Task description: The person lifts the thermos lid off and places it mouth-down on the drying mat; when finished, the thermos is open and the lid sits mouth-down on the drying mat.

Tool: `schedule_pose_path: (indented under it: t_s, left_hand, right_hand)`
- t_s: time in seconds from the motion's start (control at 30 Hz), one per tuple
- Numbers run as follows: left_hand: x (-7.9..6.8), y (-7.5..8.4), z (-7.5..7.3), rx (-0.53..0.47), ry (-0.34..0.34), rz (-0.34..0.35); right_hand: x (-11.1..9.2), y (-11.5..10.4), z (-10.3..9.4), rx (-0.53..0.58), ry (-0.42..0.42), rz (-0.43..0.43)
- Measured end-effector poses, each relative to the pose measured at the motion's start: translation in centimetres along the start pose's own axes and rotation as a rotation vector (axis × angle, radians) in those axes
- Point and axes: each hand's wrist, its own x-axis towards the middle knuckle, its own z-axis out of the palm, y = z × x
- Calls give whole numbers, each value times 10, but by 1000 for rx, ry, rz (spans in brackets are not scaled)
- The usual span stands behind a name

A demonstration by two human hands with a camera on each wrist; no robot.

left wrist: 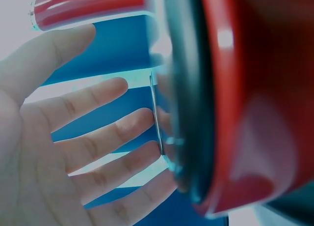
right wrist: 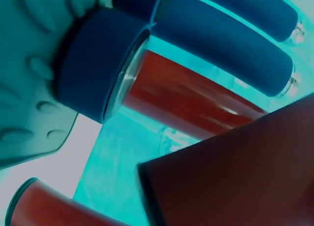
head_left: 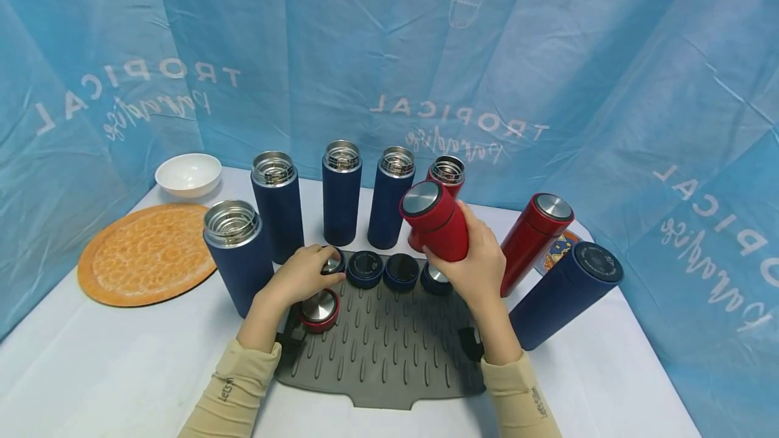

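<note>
Head view. Holds a capped red metal bottle [head_left: 438, 222] in the right hand [head_left: 481, 259], above the far right part of a ridged grey mat [head_left: 383, 357]. Gripped round the body, probably to leave the silver-topped cap clear; tilted, cap end up and leftward. Bent at the right wrist, palm inward. Shows the left hand [head_left: 304, 272] over the mat's far left corner, fingertips at the nearest of four round navy lids [head_left: 365, 269]; contact unclear. Ranged along the mat's far edge, perhaps for easy sorting. Note a steel-topped red lid [head_left: 318, 309] apart, on the mat's left side, and uncapped cylindrical navy bottles [head_left: 341, 195] upright beyond and left of the mat.

Left wrist view. Shows left fingers straight and spread, thumb well apart, gripping nothing visible. Looms close at fingertips: red lid; cannot tell whether touching.

Right wrist view. Shows held bottle's dark side, one navy lid on the mat's corner; right fingers out of frame.
</note>
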Motion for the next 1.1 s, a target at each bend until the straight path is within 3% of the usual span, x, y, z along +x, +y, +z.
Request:
schedule_pose_path:
  t_s: [0.2,0.37,0.53,0.63,0.7,0.87,1.1]
  left_hand:
    - [-1,1,0,12,8,6]
    - [-2,6,1,-44,116,56]
    - [-2,15,2,-349,221,162]
    - [-3,21,2,-563,192,246]
    - [-4,25,2,-644,160,267]
    - [-4,30,2,-685,142,210]
    - [-2,33,4,-689,226,158]
  right_hand:
    - [-5,-1,1,-183,-109,-206]
    - [-8,-5,1,-299,-230,-304]
    - [-13,-12,3,-375,-337,-374]
    - [-15,-17,5,-385,-380,-400]
    - [-16,-20,7,-382,-397,-408]
    - [-18,-21,11,-372,-393,-408]
    - [-20,-20,15,-363,-343,-419]
